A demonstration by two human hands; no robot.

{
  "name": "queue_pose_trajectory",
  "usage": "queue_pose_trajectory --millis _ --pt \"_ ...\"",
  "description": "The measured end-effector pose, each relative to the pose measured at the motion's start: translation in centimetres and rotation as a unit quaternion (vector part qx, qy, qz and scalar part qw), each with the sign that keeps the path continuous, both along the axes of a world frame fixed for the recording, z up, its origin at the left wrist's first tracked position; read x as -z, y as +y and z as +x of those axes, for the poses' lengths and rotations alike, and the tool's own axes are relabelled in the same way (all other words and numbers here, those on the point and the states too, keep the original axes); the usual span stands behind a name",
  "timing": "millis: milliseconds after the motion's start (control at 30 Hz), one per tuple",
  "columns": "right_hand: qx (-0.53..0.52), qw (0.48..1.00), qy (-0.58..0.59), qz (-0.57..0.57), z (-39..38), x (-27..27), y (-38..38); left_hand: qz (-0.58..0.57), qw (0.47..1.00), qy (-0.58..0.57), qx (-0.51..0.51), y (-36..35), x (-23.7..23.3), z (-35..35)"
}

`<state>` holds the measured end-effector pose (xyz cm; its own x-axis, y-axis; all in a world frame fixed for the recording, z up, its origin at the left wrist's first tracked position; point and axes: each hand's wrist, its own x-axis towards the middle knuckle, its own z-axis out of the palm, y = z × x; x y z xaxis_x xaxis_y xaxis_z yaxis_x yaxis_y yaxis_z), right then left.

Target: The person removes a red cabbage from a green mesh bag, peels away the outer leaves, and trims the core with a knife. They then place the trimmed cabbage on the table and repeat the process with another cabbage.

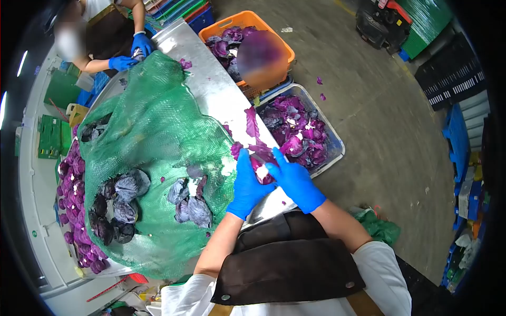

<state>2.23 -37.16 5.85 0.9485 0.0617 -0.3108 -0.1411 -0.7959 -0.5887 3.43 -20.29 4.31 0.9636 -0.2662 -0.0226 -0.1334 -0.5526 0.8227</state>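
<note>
Over the edge of the metal table, my left hand (249,184), in a blue glove, is closed round the left side of a red cabbage (262,169). My right hand (296,180), gloved alike, grips the cabbage from the right with its thumb across the front. White cut stem shows between the hands. A thin greyish streak near the right fingers is too small to identify. Purple leaves (253,125) lie just beyond on the metal. Left of my hands, a green mesh bag (153,142) is spread out, with dark whole cabbages (126,196) and loose outer leaves (194,204) on it.
A clear-walled bin (337,150) of purple leaves stands right of the metal table (203,79). Behind it is an orange crate (287,50) of leaves. Trimmed cabbages (79,221) are heaped at the left. Across the table, a co-worker's blue-gloved hands (124,63) handle a cabbage.
</note>
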Motion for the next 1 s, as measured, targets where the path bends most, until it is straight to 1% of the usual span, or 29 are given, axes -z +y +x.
queue_pose_trajectory --millis 33,67,100,133,167,233,300,333,433,467,567,667,767,833,867,900,933,967,1000 --pt "0.071 0.993 -0.062 0.071 0.6 -0.9 0.1 -0.002 1.000 -0.007 0.005 0.0 0.4 -0.2" --pt "0.099 0.987 -0.007 0.129 0.8 -2.6 -0.5 0.069 0.997 -0.035 0.027 0.4 1.2 -0.6" --pt "0.122 0.973 0.044 0.190 1.7 -5.7 -0.9 0.076 0.995 -0.058 0.040 0.5 1.7 -0.9" --pt "0.060 0.985 -0.042 0.154 1.9 -3.5 -1.4 0.074 0.992 -0.079 0.056 0.6 1.4 -0.7" --pt "0.002 0.985 -0.128 0.115 1.4 -1.0 -1.5 0.028 0.996 -0.067 0.046 0.6 1.4 -0.5" --pt "-0.065 0.988 -0.110 0.086 1.0 -2.3 -1.3 0.016 0.996 -0.052 0.064 0.7 0.3 0.0" --pt "-0.022 0.986 -0.094 0.133 1.1 -1.9 -1.4 0.044 0.995 -0.057 0.075 0.7 -0.7 0.0" --pt "-0.030 0.991 -0.065 0.110 1.6 -2.3 -1.7 0.047 0.993 -0.060 0.091 0.9 -0.2 0.0" --pt "-0.075 0.990 -0.077 0.096 2.7 -2.5 -2.4 0.084 0.988 -0.093 0.092 1.1 -0.4 0.1" --pt "-0.084 0.989 -0.084 0.092 3.0 -2.9 -2.6 0.082 0.989 -0.100 0.075 0.8 -0.4 0.2" --pt "-0.113 0.994 0.003 0.006 4.3 -5.3 -2.1 0.069 0.991 -0.111 0.035 -0.4 -0.2 0.2" --pt "-0.109 0.993 0.031 -0.041 4.8 -5.7 -1.4 0.051 0.993 -0.100 0.033 -1.0 -0.3 0.3" --pt "-0.145 0.988 0.022 -0.049 5.2 -6.0 -1.0 0.058 0.992 -0.099 0.048 -1.3 -0.7 0.3" --pt "-0.173 0.984 -0.005 -0.051 5.2 -5.0 -0.8 0.083 0.988 -0.121 0.043 -1.3 -0.2 0.1" --pt "-0.185 0.981 -0.016 -0.052 5.3 -4.2 -0.7 0.086 0.989 -0.115 0.043 -1.2 -0.1 -0.1" --pt "-0.192 0.978 -0.073 -0.040 5.3 -3.2 -0.7 0.088 0.989 -0.112 0.039 -1.2 0.3 -0.4" --pt "-0.196 0.973 -0.121 -0.029 5.0 -2.2 -1.0 0.048 0.994 -0.089 0.048 -1.2 -0.4 -0.5" --pt "-0.206 0.968 -0.134 -0.041 5.1 -2.0 -1.1 0.007 0.996 -0.060 0.058 -1.0 -1.1 -0.4" --pt "-0.220 0.962 -0.158 -0.027 5.2 -2.6 -1.5 0.011 0.996 -0.060 0.060 -0.8 -0.8 -0.3"
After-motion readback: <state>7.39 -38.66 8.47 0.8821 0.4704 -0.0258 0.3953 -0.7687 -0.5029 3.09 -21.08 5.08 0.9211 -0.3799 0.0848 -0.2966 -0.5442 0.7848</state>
